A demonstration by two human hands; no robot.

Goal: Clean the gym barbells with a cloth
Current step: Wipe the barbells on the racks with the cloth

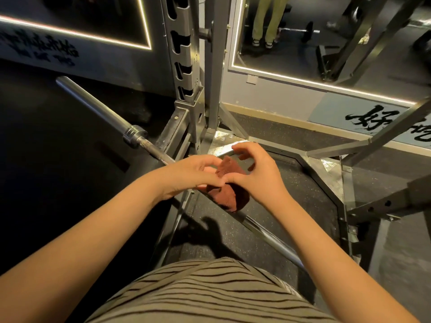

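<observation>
Head view, as I log it:
- Barbell [268, 238]: steel, lying diagonally from upper left to lower right, with its bare sleeve at the far left
- Cloth [224, 191]: rust-red, bunched on the barbell shaft between both hands
- Left hand [193, 173]: fingers curled, gripping the cloth's left side
- Right hand [258, 178]: thumb on the cloth, fingers arched over it in a pinch
- Squat rack [186, 66]: grey upright just behind the hands
- Mirror [326, 43]: on the wall, upper right
- Striped shirt [210, 294]: bottom edge
</observation>
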